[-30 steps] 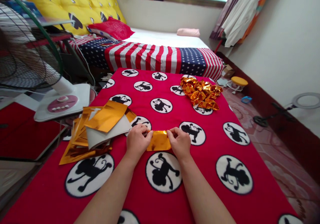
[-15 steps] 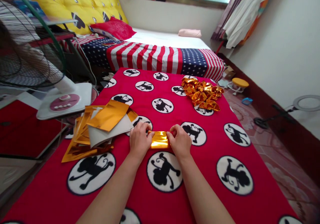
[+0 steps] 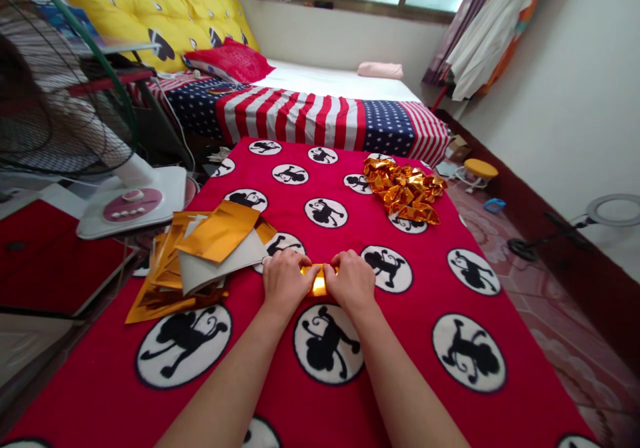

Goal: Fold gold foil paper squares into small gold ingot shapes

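Between my two hands lies a small strip of shiny gold foil paper (image 3: pixel 319 284), low on the red cloth with monkey prints. My left hand (image 3: pixel 287 277) grips its left part, fingers curled over the far edge and thumb on top. On the other side my right hand (image 3: pixel 351 277) pinches the right part the same way, thumbs close together. Much of the foil is hidden under the fingers. Left of my left hand is a loose stack of gold foil sheets (image 3: pixel 220 231) with grey-white backs. Folded gold foil pieces (image 3: pixel 407 188) are heaped at the far right of the cloth.
The red cloth (image 3: pixel 400 381) covers the table under my arms. A fan (image 3: pixel 135 195) stands close on the left, beside a red panel (image 3: pixel 55 261). Beyond the far edge is a bed (image 3: pixel 310 111). On the right floor are a yellow stool (image 3: pixel 481 167) and a ring-light stand (image 3: pixel 555 231).
Both hands have moved inward along the foil strip, bringing the thumbs nearer each other. Less of the foil shows between them. The stack and the heap look the same.
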The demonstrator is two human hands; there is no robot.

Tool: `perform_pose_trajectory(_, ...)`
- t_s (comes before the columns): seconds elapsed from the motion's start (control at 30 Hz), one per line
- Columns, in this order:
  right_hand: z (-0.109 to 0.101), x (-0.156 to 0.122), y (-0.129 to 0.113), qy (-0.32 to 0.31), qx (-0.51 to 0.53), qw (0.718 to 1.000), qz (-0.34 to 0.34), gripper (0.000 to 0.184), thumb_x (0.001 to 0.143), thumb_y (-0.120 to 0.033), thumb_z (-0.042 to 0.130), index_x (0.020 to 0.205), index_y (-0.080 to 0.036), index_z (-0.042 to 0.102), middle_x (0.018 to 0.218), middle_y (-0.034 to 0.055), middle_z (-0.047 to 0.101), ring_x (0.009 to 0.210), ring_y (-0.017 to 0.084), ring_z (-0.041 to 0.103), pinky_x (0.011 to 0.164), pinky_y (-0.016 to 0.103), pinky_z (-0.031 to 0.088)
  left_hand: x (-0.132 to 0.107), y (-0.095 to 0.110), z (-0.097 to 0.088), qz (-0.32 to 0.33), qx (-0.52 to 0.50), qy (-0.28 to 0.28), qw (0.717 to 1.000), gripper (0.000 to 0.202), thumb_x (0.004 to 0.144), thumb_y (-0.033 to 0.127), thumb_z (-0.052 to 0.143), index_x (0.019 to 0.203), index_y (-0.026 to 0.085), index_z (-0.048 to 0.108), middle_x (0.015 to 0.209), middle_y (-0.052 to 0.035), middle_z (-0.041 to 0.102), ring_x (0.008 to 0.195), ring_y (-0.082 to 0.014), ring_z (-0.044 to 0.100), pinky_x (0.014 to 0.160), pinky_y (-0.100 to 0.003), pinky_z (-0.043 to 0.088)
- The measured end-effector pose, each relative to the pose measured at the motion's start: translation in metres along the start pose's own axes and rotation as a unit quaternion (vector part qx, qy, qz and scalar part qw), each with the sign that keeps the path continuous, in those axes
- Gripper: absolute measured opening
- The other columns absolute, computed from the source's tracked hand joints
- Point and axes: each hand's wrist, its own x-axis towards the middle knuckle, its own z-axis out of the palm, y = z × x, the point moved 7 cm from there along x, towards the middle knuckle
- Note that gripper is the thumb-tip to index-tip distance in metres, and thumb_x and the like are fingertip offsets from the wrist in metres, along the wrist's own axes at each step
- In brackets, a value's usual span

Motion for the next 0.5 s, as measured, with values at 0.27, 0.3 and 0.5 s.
perform_pose_trajectory(0.27,0.007,0.001,0.005,-0.015,0.028,0.999,0.016,0.021,0.081,-0.039,0.063,0.089,-0.020,0.066,0.092,0.0064,0.064,0.087,0.020,0.061,0.073,0.030,0.038,-0.001,-0.004,0.003,0.004,0.002,-0.013,1.000,0.016,0.077,0.040,0.068,0.081,0.025,0.072,0.090,-0.0048,0.069,0.092,-0.0252,0.059,0.081,-0.038,0.040)
perform_pose_trajectory(0.3,0.007,0.001,0.007,-0.022,0.038,0.999,0.015,0.018,0.081,-0.037,0.063,0.089,-0.021,0.067,0.093,0.0053,0.065,0.087,0.020,0.061,0.072,0.030,0.038,-0.001,-0.004,0.003,0.003,0.002,-0.017,1.000,0.015,0.078,0.038,0.067,0.081,0.025,0.072,0.090,-0.0047,0.069,0.092,-0.0249,0.059,0.081,-0.037,0.039)
perform_pose_trajectory(0.5,0.007,0.004,0.016,-0.068,0.089,0.993,0.035,0.016,0.080,-0.020,0.057,0.090,-0.024,0.069,0.096,0.0024,0.066,0.087,0.018,0.062,0.068,0.028,0.037,-0.001,-0.002,0.002,-0.003,0.003,-0.009,1.000,0.018,0.077,0.041,0.066,0.079,0.024,0.072,0.091,-0.0056,0.070,0.091,-0.0253,0.059,0.082,-0.038,0.040)
